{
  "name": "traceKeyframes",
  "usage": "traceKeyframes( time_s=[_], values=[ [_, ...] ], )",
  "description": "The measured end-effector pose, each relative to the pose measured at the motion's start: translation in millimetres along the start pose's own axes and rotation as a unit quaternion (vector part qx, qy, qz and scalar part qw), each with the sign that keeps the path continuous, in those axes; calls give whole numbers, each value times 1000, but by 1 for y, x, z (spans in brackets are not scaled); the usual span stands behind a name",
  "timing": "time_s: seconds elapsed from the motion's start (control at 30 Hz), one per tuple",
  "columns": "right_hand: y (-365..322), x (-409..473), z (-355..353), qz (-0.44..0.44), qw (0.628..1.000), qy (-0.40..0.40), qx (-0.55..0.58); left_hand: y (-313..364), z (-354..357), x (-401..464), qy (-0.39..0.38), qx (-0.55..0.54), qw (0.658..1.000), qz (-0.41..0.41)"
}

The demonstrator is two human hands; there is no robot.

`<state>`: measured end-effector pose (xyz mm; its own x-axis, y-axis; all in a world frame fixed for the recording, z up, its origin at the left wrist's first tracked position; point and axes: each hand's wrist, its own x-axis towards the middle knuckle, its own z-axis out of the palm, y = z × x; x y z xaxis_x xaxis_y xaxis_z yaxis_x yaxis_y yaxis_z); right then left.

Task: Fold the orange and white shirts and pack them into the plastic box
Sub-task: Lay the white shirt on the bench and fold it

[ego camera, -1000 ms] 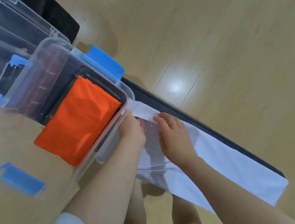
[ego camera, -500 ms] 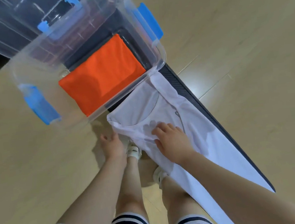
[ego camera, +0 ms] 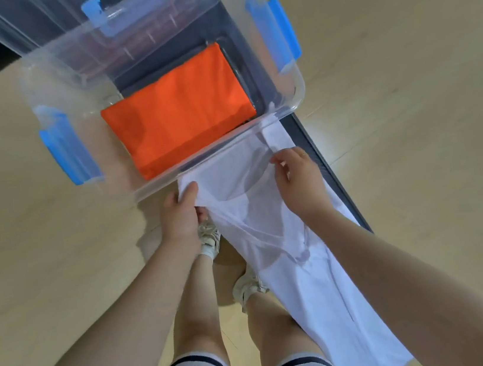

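Note:
A folded orange shirt (ego camera: 180, 110) lies inside the clear plastic box (ego camera: 294, 104) with blue latches. The white shirt (ego camera: 304, 285) stretches in a long strip from the box's near edge toward me, over a narrow black table edge. My left hand (ego camera: 181, 214) grips the shirt's left corner near the collar, thumb on top. My right hand (ego camera: 298, 176) pinches the fabric at the collar's right side, close to the box wall.
A clear lid (ego camera: 66, 24) with a blue handle lies beyond the box. A black strip of tabletop (ego camera: 331, 176) runs along the shirt's right side. The wooden floor (ego camera: 408, 97) spreads all around. My legs and shoes (ego camera: 211, 240) are below the hands.
The view swung so the box sits straight ahead. Both hands moved up to the collar end of the white shirt; the left hand, off the cloth half a second ago, now grips it.

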<state>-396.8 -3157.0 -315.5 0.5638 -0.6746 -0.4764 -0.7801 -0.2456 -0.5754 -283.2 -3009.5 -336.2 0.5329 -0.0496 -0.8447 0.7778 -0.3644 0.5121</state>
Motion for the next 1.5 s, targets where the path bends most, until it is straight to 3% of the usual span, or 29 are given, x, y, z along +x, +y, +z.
traceKeyframes(
  time_s=[0.13,0.3,0.5,0.67,0.8,1.03,1.37,1.5],
  values=[
    [-7,34,-8,61,994,54,67,14,27,-18,-97,-61,992,-50],
    [-7,68,-4,121,981,66,140,1,36,-1,82,82,991,68],
    [-8,77,1,135,977,18,162,1,46,9,99,190,973,90],
    [0,53,-15,124,983,-13,135,5,49,0,41,240,967,79],
    [10,22,-45,111,967,4,230,14,40,-45,-108,196,964,144],
    [-15,-14,-102,64,969,21,238,51,12,-95,-231,211,934,172],
    [-80,15,-114,42,965,36,256,118,1,-90,-161,258,910,280],
    [-73,16,-119,38,965,60,252,112,9,-93,-179,260,904,287]
  ],
)
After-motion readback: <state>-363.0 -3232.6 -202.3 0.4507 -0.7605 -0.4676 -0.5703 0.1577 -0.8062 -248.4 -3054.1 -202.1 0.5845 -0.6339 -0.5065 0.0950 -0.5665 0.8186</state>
